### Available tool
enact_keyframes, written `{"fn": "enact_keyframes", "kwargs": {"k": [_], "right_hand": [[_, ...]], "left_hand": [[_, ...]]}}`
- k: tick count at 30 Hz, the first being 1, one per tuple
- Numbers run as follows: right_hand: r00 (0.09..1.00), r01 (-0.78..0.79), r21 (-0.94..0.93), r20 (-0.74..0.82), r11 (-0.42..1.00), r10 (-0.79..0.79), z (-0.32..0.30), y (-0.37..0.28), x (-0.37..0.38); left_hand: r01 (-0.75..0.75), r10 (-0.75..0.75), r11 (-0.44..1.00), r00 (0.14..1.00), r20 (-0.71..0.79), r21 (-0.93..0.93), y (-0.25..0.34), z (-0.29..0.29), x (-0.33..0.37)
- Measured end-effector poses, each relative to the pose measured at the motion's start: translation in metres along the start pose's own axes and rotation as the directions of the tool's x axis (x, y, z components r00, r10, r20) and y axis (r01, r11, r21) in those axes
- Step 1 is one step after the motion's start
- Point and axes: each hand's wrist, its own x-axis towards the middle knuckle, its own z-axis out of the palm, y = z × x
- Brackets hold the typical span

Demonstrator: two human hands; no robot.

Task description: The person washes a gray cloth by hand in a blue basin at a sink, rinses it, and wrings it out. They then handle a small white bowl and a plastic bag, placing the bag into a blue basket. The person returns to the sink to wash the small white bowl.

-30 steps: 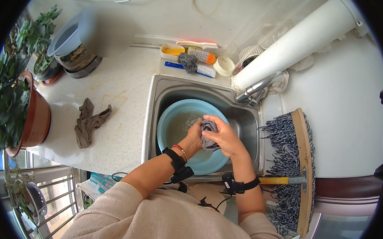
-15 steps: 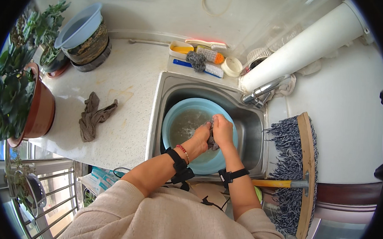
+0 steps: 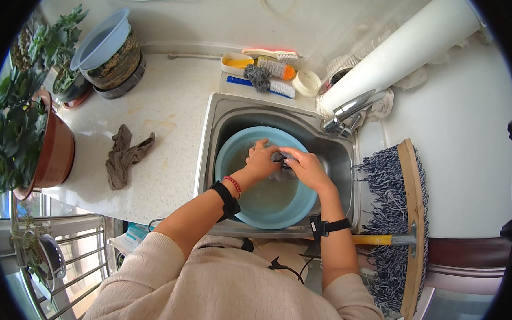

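Over the light blue basin point(image 3: 225, 202), a wet dark grey cloth point(image 3: 279, 157), sock-like in look, is bunched between my two hands. My left hand point(image 3: 260, 162) grips its left side, the fingers curled and partly hidden. My right hand point(image 3: 307, 171) pinches the other side with thumb and fingers. Cloudy water point(image 3: 268, 201) fills the lower part of the basin, which sits in the steel sink point(image 3: 339, 164). On the counter to the left lies a crumpled brown-grey piece of knitwear point(image 3: 123, 157), probably a sock, apart from both hands.
Brushes and a scouring pad point(image 3: 257, 77) lie behind the sink, near the chrome faucet point(image 3: 351, 114). A thick white pipe point(image 3: 400, 51) slants above at the right. The mop head point(image 3: 388, 225) stands right of the sink. Potted plants point(image 3: 54, 143) line the left side.
My hands have shifted slightly up and left over the basin and changed their hold, the left fingers now more spread. The cloth has turned between them, and the right hand has opened from its tighter fist.
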Motion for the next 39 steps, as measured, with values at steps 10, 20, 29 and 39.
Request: {"fn": "enact_keyframes", "kwargs": {"k": [10,20,29,39], "right_hand": [[0.978,-0.195,-0.489,-0.035,0.85,0.204,-0.046,-0.001,-0.011],[0.919,-0.201,-0.242,0.289,0.949,0.268,0.088,0.107,0.083],[0.803,-0.214,-0.489,0.405,0.846,0.437,0.184,0.158,0.09],[0.919,-0.002,-0.63,0.305,0.776,0.25,-0.051,-0.039,0.039]], "left_hand": [[-0.212,0.279,0.886,0.954,0.108,-0.413,0.042,-0.067,0.011],[-0.089,0.087,0.996,0.983,0.159,0.005,-0.008,-0.046,0.011],[0.059,0.024,0.956,0.961,0.275,-0.289,-0.009,-0.08,-0.026],[0.012,0.074,0.916,0.977,0.2,-0.4,0.014,-0.122,-0.029]]}}
